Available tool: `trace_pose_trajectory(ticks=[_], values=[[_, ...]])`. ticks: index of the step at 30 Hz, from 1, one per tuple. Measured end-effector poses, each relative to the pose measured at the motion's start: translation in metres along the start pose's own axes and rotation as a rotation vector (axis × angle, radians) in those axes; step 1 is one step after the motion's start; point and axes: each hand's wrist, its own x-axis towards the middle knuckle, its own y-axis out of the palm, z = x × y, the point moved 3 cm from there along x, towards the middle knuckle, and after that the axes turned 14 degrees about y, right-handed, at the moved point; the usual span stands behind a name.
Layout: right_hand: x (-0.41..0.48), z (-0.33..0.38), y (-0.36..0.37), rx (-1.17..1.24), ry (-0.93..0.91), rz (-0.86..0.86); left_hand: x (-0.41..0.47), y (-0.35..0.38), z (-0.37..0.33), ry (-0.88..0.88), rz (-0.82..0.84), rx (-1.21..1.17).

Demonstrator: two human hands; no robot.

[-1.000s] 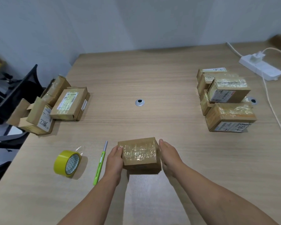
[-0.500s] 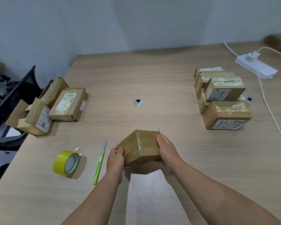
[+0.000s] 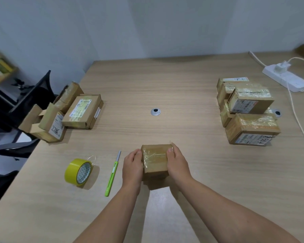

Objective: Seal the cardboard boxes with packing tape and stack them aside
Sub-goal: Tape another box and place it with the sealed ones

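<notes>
Cardboard box (image 3: 154,159) is sitting low in the middle of the wooden table (image 3: 165,85), close to the person, clasped between both hands. The left hand (image 3: 132,166) is gripping its left side with the fingers curled round the edge, and the right hand (image 3: 178,165) is gripping the right side, its thumb lying over the top face. Whether the box is resting on the table or being held just above it, I cannot tell; a shadow is lying under it. Glossy clear tape is covering the brown top and wrinkling along the left edge, and the flaps are lying shut.

Just left of the left hand, a green utility knife (image 3: 112,174) is lying with its blade end pointing away from the person. Further left, a yellow tape roll (image 3: 78,172) is standing on its edge with a loose end curling off.

Well apart on the right, a stack of taped boxes (image 3: 249,111) is standing two layers high. On the far left edge, a pile of boxes (image 3: 74,109) is lying, some with flaps open.
</notes>
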Motion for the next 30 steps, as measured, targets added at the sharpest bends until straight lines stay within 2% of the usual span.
trace_pose_trajectory(ticks=[10,20,30], values=[[-0.005,0.013,0.020,-0.100,0.043,0.017,0.007,-0.013,-0.010,0.014,0.183,0.125],[-0.013,0.023,0.035,-0.121,0.103,-0.087,0.016,-0.009,-0.017,0.109,0.145,0.352],[-0.017,0.024,0.038,-0.135,0.076,-0.111,0.023,-0.018,-0.007,0.072,0.169,0.260]])
